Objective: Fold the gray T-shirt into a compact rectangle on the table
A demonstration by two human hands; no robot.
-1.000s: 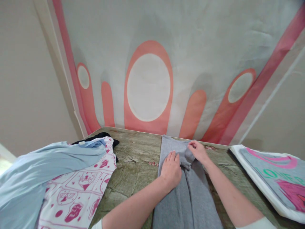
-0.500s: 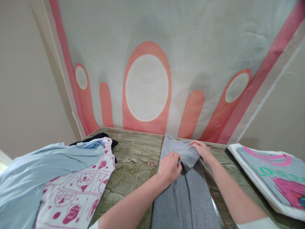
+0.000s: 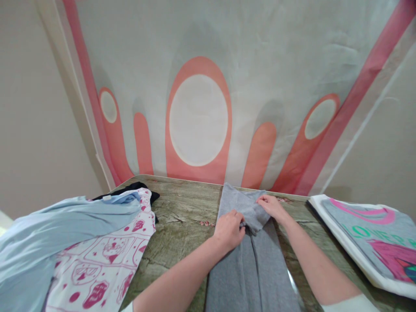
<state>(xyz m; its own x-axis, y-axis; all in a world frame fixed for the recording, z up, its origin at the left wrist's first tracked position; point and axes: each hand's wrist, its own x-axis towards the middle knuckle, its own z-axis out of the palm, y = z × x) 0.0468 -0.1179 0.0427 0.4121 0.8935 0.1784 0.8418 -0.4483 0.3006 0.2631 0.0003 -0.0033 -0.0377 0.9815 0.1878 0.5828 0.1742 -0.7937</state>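
Observation:
A grey garment (image 3: 253, 277) lies as a long folded strip on the wood-patterned table (image 3: 182, 199), its far end turned over in a loose flap. My left hand (image 3: 230, 229) rests on the strip's left side, fingers curled closed on the fabric near the flap's lower edge. At the flap's upper right corner, my right hand (image 3: 271, 206) pinches the cloth between thumb and fingers. A dark lengthwise crease runs down the strip below the flap. The garment's near end is cut off by the bottom of the view.
Spread on the left are a light blue shirt (image 3: 65, 229), a white garment with magenta prints (image 3: 107, 264) and some black cloth (image 3: 136, 186). Folded shirts (image 3: 373, 242) with pink and green print lie at right. A wall with pink shapes (image 3: 198, 173) stands behind the table.
My right hand has shifted slightly left and down with the flap's corner. My left hand stays nearly where it was on the fabric. The view has moved a little.

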